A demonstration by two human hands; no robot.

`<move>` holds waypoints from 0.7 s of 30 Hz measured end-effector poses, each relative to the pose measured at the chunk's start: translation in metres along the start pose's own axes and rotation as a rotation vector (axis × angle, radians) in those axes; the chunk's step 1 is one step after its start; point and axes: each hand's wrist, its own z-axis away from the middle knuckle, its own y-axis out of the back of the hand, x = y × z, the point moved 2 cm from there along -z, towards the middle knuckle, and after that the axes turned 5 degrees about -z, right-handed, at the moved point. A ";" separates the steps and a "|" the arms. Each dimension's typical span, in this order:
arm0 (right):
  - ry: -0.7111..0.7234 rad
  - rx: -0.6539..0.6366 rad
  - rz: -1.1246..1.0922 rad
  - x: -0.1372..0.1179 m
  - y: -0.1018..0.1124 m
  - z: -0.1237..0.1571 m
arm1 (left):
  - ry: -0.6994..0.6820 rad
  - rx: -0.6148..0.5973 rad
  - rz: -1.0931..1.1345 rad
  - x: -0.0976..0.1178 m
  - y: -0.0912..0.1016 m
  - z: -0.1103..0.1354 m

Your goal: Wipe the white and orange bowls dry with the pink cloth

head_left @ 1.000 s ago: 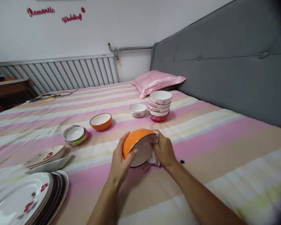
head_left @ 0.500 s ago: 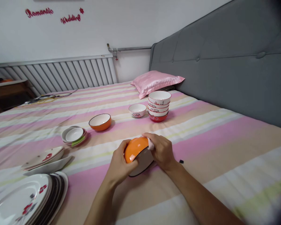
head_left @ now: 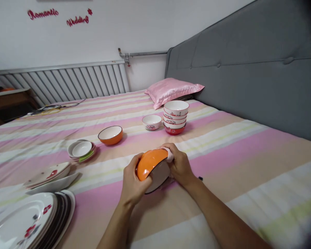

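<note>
An orange bowl (head_left: 151,162) with a white inside and dark rim is held tilted on its side above the bed. My left hand (head_left: 135,180) grips its left side, thumb over the rim. Against the bowl's right edge, my right hand (head_left: 180,164) is closed on a pale pink cloth (head_left: 169,154), pressing it to the rim. Most of the cloth is hidden by the fingers. Farther off stand a second orange bowl (head_left: 110,135), a single white patterned bowl (head_left: 152,122) and a stack of bowls (head_left: 175,117) with a red one at the bottom.
At left lie a stack of plates (head_left: 20,218), oblong dishes (head_left: 50,176) and small nested bowls (head_left: 82,149). A pink pillow (head_left: 172,90) rests by the grey headboard (head_left: 238,76). Cables (head_left: 54,108) lie at the far left. A small black object (head_left: 200,178) is beside my right wrist.
My right hand has moved slightly up and right along the bowl's rim with the cloth. The bowl has shifted a little in my left hand; the other dishes stay put.
</note>
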 end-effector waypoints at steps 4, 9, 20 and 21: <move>-0.039 0.034 -0.100 0.001 0.000 -0.001 | -0.047 0.050 0.024 -0.002 0.002 0.001; -0.119 0.038 -0.216 0.002 -0.004 -0.001 | -0.100 0.120 0.072 -0.004 0.004 0.003; -0.386 -0.014 -0.458 0.014 -0.024 0.005 | -0.090 0.307 0.142 -0.006 0.003 0.010; -0.413 -0.027 -0.492 0.014 -0.025 0.006 | -0.094 0.320 0.138 -0.006 0.002 0.011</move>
